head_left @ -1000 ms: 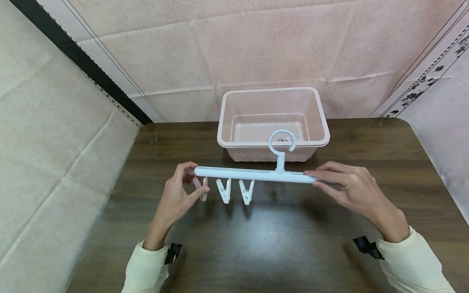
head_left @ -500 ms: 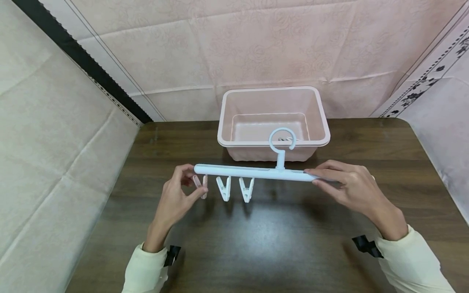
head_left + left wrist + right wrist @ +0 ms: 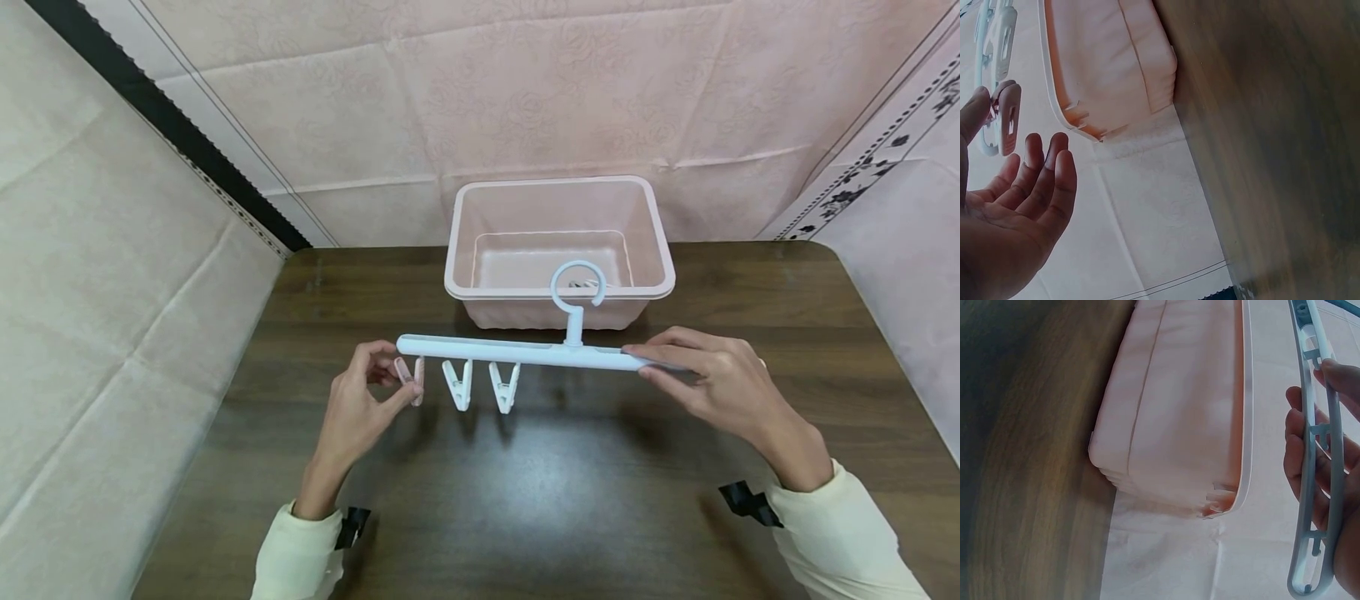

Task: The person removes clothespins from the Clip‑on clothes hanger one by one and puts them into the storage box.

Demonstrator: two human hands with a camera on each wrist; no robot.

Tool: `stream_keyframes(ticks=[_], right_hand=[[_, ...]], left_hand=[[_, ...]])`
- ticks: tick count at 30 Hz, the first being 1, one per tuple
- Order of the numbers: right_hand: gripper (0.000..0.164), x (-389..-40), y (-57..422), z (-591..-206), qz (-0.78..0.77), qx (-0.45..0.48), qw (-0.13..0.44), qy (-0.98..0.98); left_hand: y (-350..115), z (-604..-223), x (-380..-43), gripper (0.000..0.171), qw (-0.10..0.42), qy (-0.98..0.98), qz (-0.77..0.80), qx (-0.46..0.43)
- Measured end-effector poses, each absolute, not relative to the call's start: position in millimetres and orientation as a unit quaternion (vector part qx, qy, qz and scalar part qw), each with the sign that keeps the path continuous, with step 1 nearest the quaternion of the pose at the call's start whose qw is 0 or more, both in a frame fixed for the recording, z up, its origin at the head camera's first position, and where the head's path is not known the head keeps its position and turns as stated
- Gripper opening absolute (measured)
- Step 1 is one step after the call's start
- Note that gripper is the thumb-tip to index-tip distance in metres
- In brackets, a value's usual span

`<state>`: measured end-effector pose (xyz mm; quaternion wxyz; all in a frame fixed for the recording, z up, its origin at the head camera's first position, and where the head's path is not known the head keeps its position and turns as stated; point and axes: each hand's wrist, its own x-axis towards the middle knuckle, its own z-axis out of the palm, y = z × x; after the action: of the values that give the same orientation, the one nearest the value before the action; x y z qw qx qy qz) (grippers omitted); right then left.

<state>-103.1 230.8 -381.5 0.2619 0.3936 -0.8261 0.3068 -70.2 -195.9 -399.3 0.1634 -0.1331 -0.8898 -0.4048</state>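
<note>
Hanger (image 3: pixel 517 351), partly hidden: right hand (image 3: pixel 705 367) pinches it; left hand (image 3: pixel 360 408), wide, touches pink clip (image 3: pixel 1007 119).

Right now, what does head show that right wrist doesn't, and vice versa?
Head only: the left hand, plus the pink clip and two white clips under the hanger.

Right wrist only: small tabs clearly visible inside the hanger's frame.

Both: the right hand holding the hanger, and the pink bin.
</note>
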Motion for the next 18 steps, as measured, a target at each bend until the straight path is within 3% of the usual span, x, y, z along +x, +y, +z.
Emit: stream_keyframes(ticks=[18], right_hand=[[0.040, -102.0, 231.7, -382.3, 0.302, 0.392, 0.277, -0.824]], left_hand=[[-186.3, -408.7, -67.7, 0.047, 0.114, -0.844, -0.518, -0.076]])
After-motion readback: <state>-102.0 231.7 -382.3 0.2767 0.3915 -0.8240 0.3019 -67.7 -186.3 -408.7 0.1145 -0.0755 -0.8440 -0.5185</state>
